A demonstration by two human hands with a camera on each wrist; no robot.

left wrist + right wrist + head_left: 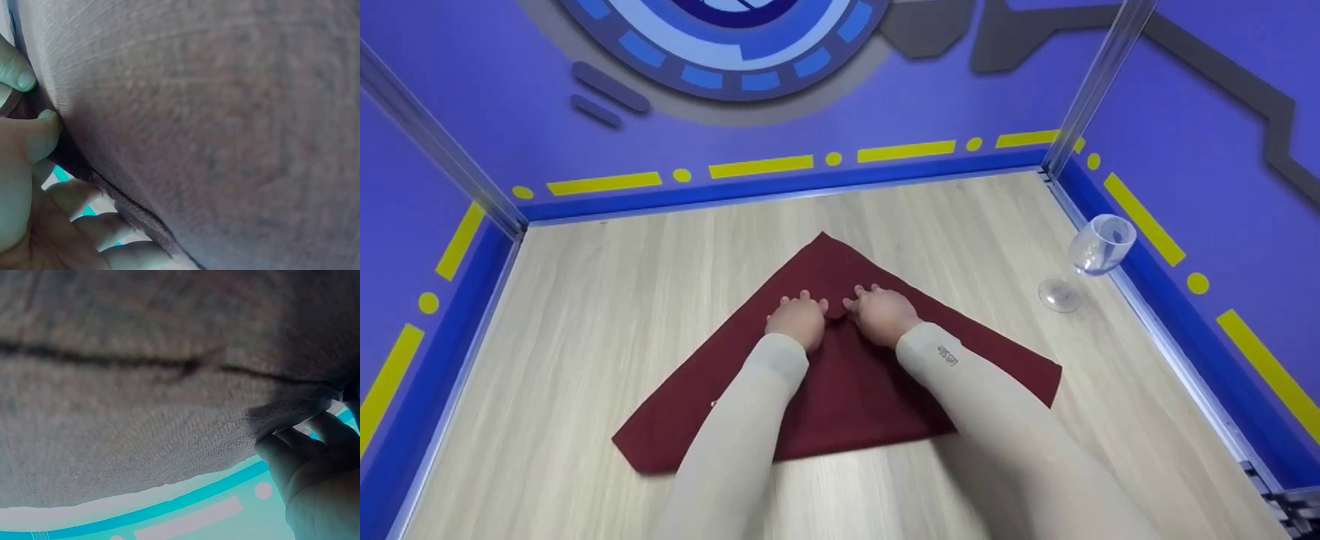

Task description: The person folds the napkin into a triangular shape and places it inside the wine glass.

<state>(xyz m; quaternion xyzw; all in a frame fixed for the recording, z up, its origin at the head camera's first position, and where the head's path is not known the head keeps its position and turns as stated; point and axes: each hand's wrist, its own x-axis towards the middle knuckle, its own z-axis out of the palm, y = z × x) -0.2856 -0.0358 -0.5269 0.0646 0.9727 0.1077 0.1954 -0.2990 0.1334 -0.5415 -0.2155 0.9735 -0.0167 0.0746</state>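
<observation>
A dark red cloth (855, 405), folded into a broad triangle, lies on the table with its point away from me. Both hands are at its upper middle, side by side, where the fabric puckers between them. My left hand (799, 321) pinches the cloth there; in the left wrist view its thumb (42, 138) lies on the fabric, with the other fingers spread below along the edge. My right hand (885, 315) holds the cloth just to the right. In the right wrist view that hand's fingers (281, 453) meet the cloth's edge, and its thumb is hidden.
A clear stemmed wine glass (1101, 246) stands at the right, near the side wall. Blue panels (885, 105) with yellow marks enclose the pale wooden table (607, 300) at the back and both sides. A small white spot shows on the cloth beside the left sleeve (742, 435).
</observation>
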